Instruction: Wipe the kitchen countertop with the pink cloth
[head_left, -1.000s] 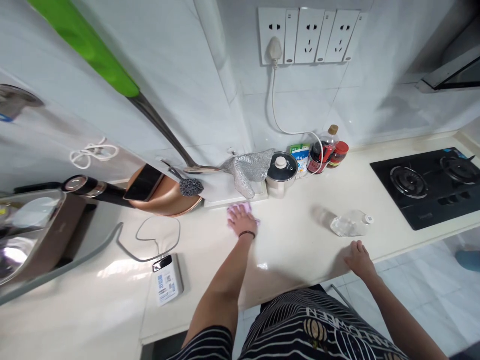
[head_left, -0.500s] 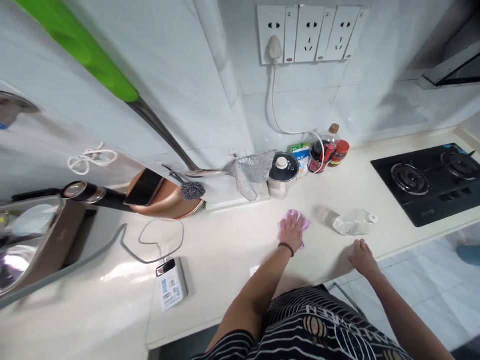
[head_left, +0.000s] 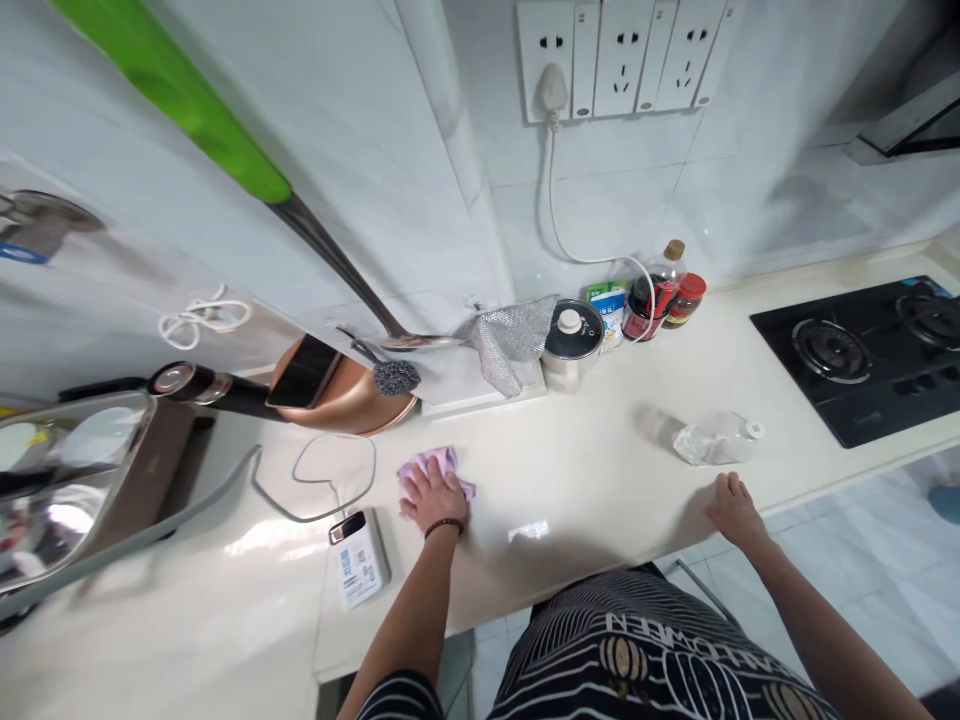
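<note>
My left hand [head_left: 429, 495] presses flat on a pink cloth [head_left: 433, 463] lying on the cream countertop [head_left: 570, 480], just right of a white power bank [head_left: 358, 560] and its cable loop. A dark band circles that wrist. My right hand [head_left: 731, 505] rests on the counter's front edge with fingers spread and nothing in it. A clear plastic bottle [head_left: 716, 443] lies on its side just beyond the right hand.
A copper pan [head_left: 341, 395] with a phone on it, a ladle with a green handle [head_left: 315, 240] and a silver cloth [head_left: 506, 335] stand at the back. A lidded pot [head_left: 568, 342], sauce bottles [head_left: 660, 295] and a black gas hob [head_left: 862, 355] lie to the right. At far left stands a brown appliance [head_left: 82, 470].
My left hand slid the pink cloth from the back wall rightward to near the bottle, then back left toward the power bank. The right hand stayed on the counter edge.
</note>
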